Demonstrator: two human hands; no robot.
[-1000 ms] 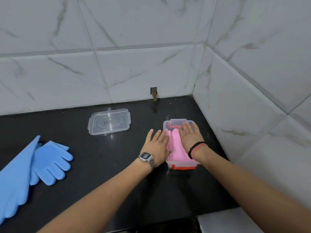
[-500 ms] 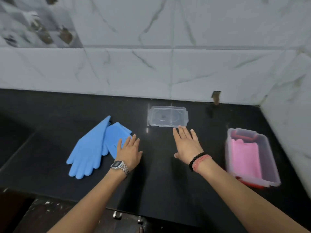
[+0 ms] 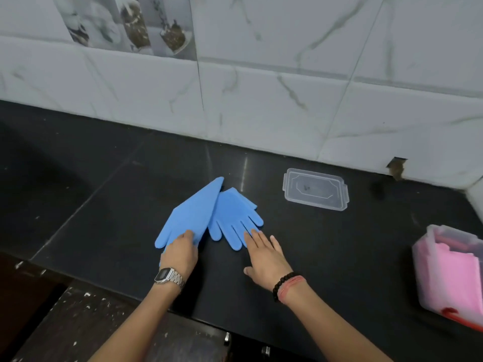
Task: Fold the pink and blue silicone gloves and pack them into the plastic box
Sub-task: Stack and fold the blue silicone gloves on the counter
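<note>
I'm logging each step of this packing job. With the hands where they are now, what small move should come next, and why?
Probably closing the left hand on the left blue silicone glove to lift and fold it. Its fingers already rest on that glove's end, while the open right hand only touches the second blue glove. The folded pink gloves already sit inside the clear plastic box.

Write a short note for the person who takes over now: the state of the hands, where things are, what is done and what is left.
Left hand: resting on the finger end of the left blue glove, fingers curled on it; a real grip cannot be told.
Right hand: open and flat, fingertips at the fingers of the right blue glove.
Both blue gloves lie unfolded on the counter, overlapping.
Done: pink gloves folded inside the box, at the right edge.
Left: fold the blue gloves and put them in the box. The lid lies apart near the wall.
</note>
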